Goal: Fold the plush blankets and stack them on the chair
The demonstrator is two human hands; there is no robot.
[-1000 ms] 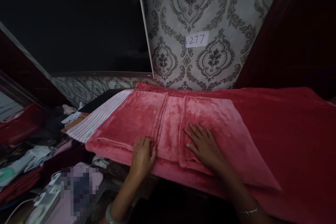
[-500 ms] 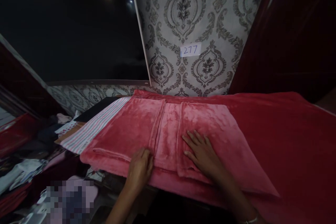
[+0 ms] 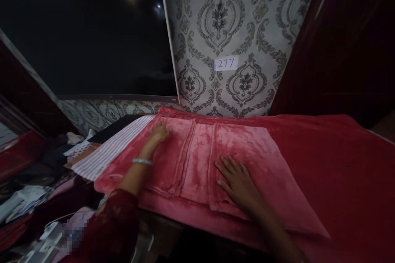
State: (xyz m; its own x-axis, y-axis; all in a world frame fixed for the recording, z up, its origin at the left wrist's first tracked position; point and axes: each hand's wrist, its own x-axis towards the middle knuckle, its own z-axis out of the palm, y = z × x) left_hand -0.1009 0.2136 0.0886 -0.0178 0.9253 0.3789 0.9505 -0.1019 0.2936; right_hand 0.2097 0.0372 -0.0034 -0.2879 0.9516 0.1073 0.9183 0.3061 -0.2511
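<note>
A plush pink-red blanket (image 3: 200, 164) lies on the surface before me, its left and right parts folded inward with a narrow strip between their edges. My left hand (image 3: 160, 132) reaches to the far part of the left folded panel and rests on it, fingers spread; it is slightly blurred. On the right panel, close to its inner edge, my right hand (image 3: 237, 178) lies flat with fingers apart. Neither hand grips the fabric. Under the folded blanket, more red plush cloth (image 3: 345, 172) spreads out to the right.
A striped cloth (image 3: 114, 148) shows left of the blanket. Behind stand a large dark screen (image 3: 92, 37) and patterned wallpaper with a paper label (image 3: 226, 63) reading 277. Piled clothes (image 3: 27, 201) and a white object (image 3: 49, 240) sit at lower left.
My left hand has left the near inner corner of the left panel, opened, and moved away from me to its far part. My right hand stays about where it was.
</note>
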